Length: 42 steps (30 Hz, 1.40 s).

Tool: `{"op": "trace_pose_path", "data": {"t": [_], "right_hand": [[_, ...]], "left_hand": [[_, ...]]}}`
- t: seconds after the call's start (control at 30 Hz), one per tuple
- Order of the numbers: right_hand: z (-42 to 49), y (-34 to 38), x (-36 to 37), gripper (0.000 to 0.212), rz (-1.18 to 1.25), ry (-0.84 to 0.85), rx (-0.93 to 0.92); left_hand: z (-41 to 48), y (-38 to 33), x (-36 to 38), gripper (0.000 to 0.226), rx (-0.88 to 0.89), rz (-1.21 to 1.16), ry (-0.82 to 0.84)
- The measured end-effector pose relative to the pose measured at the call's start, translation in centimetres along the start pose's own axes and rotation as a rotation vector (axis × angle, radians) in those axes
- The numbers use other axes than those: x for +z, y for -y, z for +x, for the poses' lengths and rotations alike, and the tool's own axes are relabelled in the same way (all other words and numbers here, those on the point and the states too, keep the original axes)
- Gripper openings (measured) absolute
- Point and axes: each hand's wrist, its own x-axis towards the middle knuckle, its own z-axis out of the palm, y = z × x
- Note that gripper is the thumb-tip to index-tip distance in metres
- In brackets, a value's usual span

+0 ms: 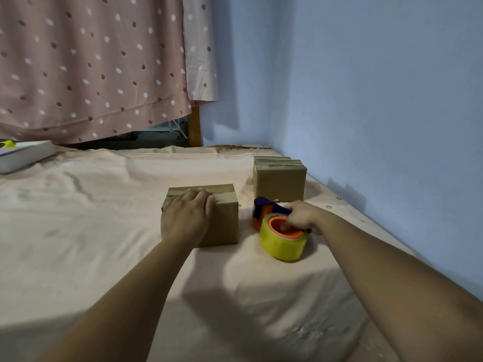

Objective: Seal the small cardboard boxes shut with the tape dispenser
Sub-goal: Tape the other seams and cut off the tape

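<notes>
**Pink-sheeted surface: one box steadied, tape within reach**

Pale pink sheet [104, 231] covers a wide surface that meets a blue wall [366, 100] on the right, with a dotted pink curtain [91, 61] hanging behind. The near box [222, 220] sits mid-surface with its flaps down. The left hand [188, 212] rests on it, fingers laid loosely over the top edge. Just right of the box, the tape dispenser [277, 228], with its yellow roll and orange core, lies on the sheet. The right hand [300, 215] grips it, fingertips dipping into the core. Two far boxes [279, 178] stand together near the wall, closed and probably already taped. A darker strip crosses the near box's top, but whether it is tape is unclear. Judging by this, sealing is under way, with at least the near box perhaps left.
</notes>
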Motion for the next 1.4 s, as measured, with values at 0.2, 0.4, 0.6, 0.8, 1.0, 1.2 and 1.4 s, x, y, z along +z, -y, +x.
{"op": "trace_pose_path", "data": {"t": [0.2, 0.4, 0.6, 0.8, 1.0, 1.2, 1.4], "right_hand": [[0.3, 0.0, 0.1, 0.042, 0.683, -0.004, -0.083], [-0.8, 5.2, -0.5, 0.042, 0.795, -0.246, -0.234], [-1.9, 11.5, -0.2, 0.043, 0.531, -0.561, -0.336], [-0.5, 14.7, 2.3, 0.049, 0.424, -0.658, -0.386], [-0.1, 14.2, 5.0, 0.058, 0.101, -0.681, -0.479], [-0.2, 14.3, 5.1, 0.058, -0.081, -0.683, -0.583], [-0.2, 13.7, 4.8, 0.064, -0.067, -0.669, -0.521]], "left_hand": [[0.0, -0.1, -0.3, 0.035, -0.006, 0.001, 0.018], [0.4, -0.3, -0.9, 0.035, -0.05, -0.036, 0.057], [0.6, -0.5, -1.7, 0.034, -0.036, -0.056, 0.074], [1.0, -0.3, -2.8, 0.034, -0.216, -0.282, 0.152], [2.3, -0.6, -4.0, 0.049, -0.43, -0.772, 0.202], [4.1, -2.9, -6.4, 0.057, -0.606, -1.218, -0.066], [5.6, -4.7, -8.0, 0.055, -0.674, -1.44, -0.115]]}}
